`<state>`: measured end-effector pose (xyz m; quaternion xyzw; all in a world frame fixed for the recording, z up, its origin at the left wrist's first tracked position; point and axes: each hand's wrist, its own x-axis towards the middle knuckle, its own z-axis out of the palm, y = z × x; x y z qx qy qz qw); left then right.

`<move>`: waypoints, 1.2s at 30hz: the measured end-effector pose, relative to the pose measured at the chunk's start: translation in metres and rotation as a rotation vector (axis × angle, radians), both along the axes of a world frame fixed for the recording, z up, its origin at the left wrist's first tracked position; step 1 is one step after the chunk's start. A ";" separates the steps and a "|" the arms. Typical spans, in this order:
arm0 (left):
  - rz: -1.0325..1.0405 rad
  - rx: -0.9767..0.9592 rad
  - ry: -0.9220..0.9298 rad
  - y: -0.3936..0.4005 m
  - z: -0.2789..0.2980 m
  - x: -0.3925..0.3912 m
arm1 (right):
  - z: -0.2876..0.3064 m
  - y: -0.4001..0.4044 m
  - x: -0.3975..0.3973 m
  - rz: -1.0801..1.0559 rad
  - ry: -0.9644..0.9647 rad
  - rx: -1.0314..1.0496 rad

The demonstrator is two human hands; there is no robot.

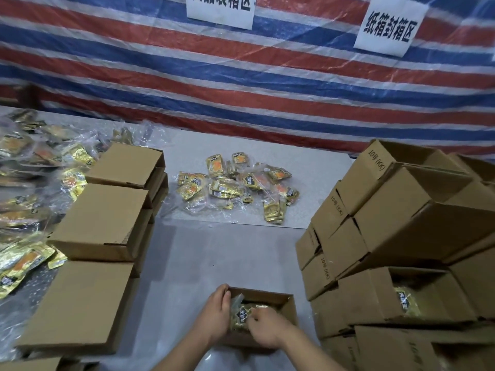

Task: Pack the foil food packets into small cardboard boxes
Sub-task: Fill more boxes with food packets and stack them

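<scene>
While my left hand (217, 314) steadies the open small box (288, 306) at the desk's (214, 250) near edge, fingers curled round its rim, my right hand (265, 329) pinches foil packets (242, 315) inside. Loose packets (235, 186): mid-desk. Closed boxes (107, 223): left. Stacked boxes (401, 231): right.

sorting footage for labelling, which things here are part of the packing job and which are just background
In the job:
- open box being filled
- foil packets in it
- left hand, right hand
- loose packet pile
- box stacks, left and right

Just there:
- striped tarp
- paper signs
</scene>
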<state>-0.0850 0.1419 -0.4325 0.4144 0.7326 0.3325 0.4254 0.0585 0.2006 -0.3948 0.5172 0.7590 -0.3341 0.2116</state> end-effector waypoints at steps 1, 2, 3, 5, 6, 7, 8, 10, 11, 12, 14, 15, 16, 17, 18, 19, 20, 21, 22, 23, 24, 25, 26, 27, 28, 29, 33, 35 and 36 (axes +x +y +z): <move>-0.004 -0.003 -0.006 0.001 0.001 -0.001 | 0.005 0.000 0.005 -0.050 0.039 0.111; -0.010 -0.011 -0.011 0.002 0.003 -0.002 | 0.012 0.001 0.012 -0.099 0.059 0.246; -0.015 -0.024 -0.010 0.004 0.004 -0.003 | 0.018 0.002 0.019 -0.148 0.077 0.374; -0.026 -0.069 -0.006 0.005 0.007 -0.003 | 0.026 0.006 0.035 -0.217 0.118 0.563; -0.035 -0.096 -0.013 0.005 0.007 -0.002 | 0.029 0.009 0.043 -0.260 0.113 0.591; -0.045 -0.125 -0.022 0.005 0.008 -0.001 | 0.028 0.013 0.049 -0.325 0.089 0.556; -0.051 -0.161 -0.027 0.006 0.009 0.001 | 0.024 0.015 0.055 -0.403 0.080 0.478; -0.037 -0.245 -0.037 0.007 0.011 0.003 | 0.016 0.016 0.059 -0.516 0.096 0.284; -0.020 -0.281 -0.039 0.008 0.011 0.004 | 0.011 0.013 0.059 -0.502 0.088 0.208; -0.003 -0.308 -0.032 0.009 0.011 0.004 | 0.005 0.008 0.061 -0.462 0.067 0.159; 0.023 -0.340 0.000 0.011 0.011 0.006 | -0.004 0.001 0.062 -0.417 0.012 0.133; 0.030 -0.349 0.016 0.012 0.012 0.007 | -0.007 -0.002 0.063 -0.429 0.002 0.136; 0.031 -0.358 0.026 0.012 0.013 0.008 | -0.006 -0.003 0.063 -0.431 -0.006 0.142; 0.036 -0.357 0.021 0.011 0.014 0.008 | -0.002 -0.004 0.062 -0.423 -0.017 0.143; 0.049 -0.346 -0.004 0.009 0.017 0.008 | 0.004 -0.004 0.061 -0.413 -0.018 0.142; 0.064 -0.322 -0.049 0.007 0.021 0.006 | 0.011 -0.004 0.060 -0.406 -0.005 0.134; 0.069 -0.291 -0.086 0.005 0.027 0.004 | 0.020 -0.002 0.058 -0.398 0.010 0.122; 0.052 -0.257 -0.102 0.004 0.035 0.001 | 0.029 0.000 0.057 -0.391 0.025 0.125; 0.034 -0.231 -0.092 0.004 0.045 -0.002 | 0.038 0.003 0.057 -0.374 0.043 0.146; 0.030 -0.215 -0.078 0.004 0.058 -0.004 | 0.049 0.007 0.058 -0.350 0.057 0.168; 0.039 -0.210 -0.064 0.004 0.073 -0.005 | 0.062 0.011 0.058 -0.324 0.072 0.190; 0.052 -0.199 -0.063 0.004 0.089 -0.005 | 0.075 0.014 0.060 -0.305 0.094 0.213; 0.067 -0.182 -0.072 0.004 0.107 -0.004 | 0.091 0.017 0.061 -0.288 0.125 0.237; 0.082 -0.156 -0.081 0.004 0.124 -0.002 | 0.108 0.018 0.064 -0.275 0.159 0.268; 0.099 -0.131 -0.082 0.002 0.144 0.000 | 0.127 0.018 0.067 -0.266 0.193 0.303; 0.121 -0.095 -0.089 -0.001 0.162 0.002 | 0.146 0.019 0.071 -0.256 0.226 0.334; 0.176 0.159 -0.167 -0.018 0.243 0.023 | 0.223 0.020 0.096 -0.246 0.350 0.407; 0.169 0.282 -0.162 -0.023 0.280 0.042 | 0.256 0.022 0.115 -0.274 0.401 0.422; 0.176 0.324 -0.153 -0.026 0.297 0.054 | 0.271 0.024 0.125 -0.293 0.420 0.426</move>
